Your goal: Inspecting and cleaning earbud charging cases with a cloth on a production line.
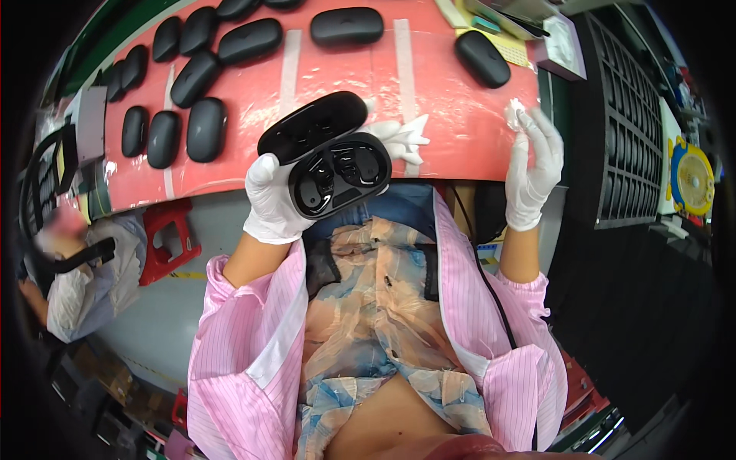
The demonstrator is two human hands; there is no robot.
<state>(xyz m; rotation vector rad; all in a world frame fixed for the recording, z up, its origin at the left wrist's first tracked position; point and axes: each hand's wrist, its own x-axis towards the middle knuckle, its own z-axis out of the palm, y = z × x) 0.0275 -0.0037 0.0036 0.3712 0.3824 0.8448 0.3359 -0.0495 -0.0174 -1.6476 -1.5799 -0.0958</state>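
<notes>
My left hand (pixel 270 201), in a white glove, is closed around a black earbud charging case (pixel 337 184). Its glossy lid (pixel 314 126) is tilted up, and two dark earbuds (pixel 349 165) appear to sit in the wells. Over the right end of the red table mat my right hand (pixel 534 165), also gloved, has its thumb and a finger together at a small crumpled, whitish translucent piece (pixel 514 113); its other fingers are raised. Just behind the case lies a white crumpled cloth or glove (pixel 406 139), partly hidden by it.
Several closed black cases (pixel 207 129) are spread over the left and back of the red mat (pixel 460 146). One more case (pixel 482 59) lies at the back right, near a tissue box (pixel 562 46). Black slotted trays (pixel 629 130) stand at right. Another person (pixel 92 268) sits at left.
</notes>
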